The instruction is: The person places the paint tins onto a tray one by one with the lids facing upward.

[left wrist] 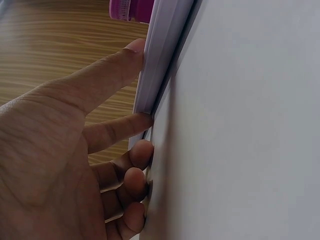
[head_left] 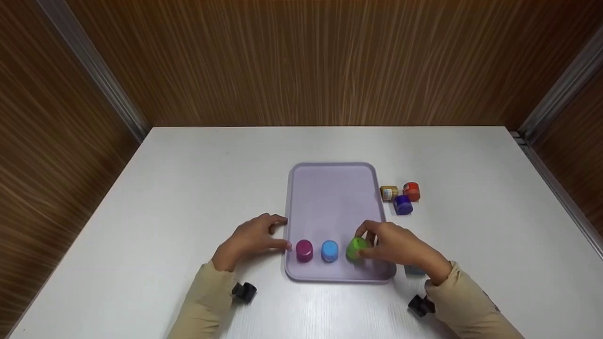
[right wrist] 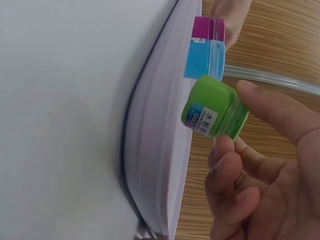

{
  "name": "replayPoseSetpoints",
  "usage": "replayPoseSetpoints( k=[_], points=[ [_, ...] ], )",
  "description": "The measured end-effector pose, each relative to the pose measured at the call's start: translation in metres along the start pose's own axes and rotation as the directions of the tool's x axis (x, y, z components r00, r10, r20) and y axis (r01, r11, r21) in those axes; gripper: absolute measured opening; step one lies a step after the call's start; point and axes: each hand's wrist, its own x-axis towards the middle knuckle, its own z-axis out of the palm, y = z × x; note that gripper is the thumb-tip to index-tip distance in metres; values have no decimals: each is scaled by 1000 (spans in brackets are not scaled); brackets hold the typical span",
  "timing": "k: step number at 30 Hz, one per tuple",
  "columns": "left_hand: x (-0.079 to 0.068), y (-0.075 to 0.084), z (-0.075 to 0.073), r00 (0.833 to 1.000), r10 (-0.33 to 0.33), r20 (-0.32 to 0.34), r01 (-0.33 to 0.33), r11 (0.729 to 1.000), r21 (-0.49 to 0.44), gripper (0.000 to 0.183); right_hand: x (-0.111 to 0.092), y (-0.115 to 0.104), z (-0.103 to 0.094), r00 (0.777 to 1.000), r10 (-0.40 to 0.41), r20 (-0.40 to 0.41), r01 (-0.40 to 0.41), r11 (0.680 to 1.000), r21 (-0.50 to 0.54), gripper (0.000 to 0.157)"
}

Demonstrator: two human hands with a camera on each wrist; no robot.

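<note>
My right hand (head_left: 395, 245) pinches a green paint jar (head_left: 356, 246) by its lid, between thumb and fingers, over the near right part of the lilac tray (head_left: 334, 197). In the right wrist view the green jar (right wrist: 210, 107) is tilted, with its label showing. A blue paint jar (head_left: 330, 251) and a magenta paint jar (head_left: 304, 251) stand upright on the tray to its left, in a row. At the tray's left edge is my left hand (head_left: 254, 238), its thumb and forefinger touching the rim (left wrist: 155, 60) and the other fingers loosely bent.
Right of the tray, a yellow-brown jar (head_left: 389, 193), a red jar (head_left: 411, 191) and a dark blue jar (head_left: 403, 205) sit close together on the white table (head_left: 212, 165). A grey-blue object (head_left: 414, 270) is partly hidden beneath my right wrist. Wood-grain panels (head_left: 330, 61) enclose the table.
</note>
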Motion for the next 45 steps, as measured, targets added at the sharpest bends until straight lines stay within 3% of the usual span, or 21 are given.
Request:
replayPoseSetpoints(
  k=[8,16,33,45],
  points=[
    [-1,1,0,1000,8,1,-8,1000,13,69,-1,-1,6,999,38,-16,-38,999,-38,30],
    [-3,1,-1,1000,15,1,-15,1000,-25,67,-3,-3,5,1000,11,-11,-12,999,-41,31],
    [-3,-1,0,1000,16,-3,-17,1000,-17,67,-5,-3,6,1000,1,0,-1,1000,-17,25],
    [-2,-1,0,1000,29,-6,-29,1000,-3,66,-6,-3,4,999,-29,33,26,997,78,23]
  ],
)
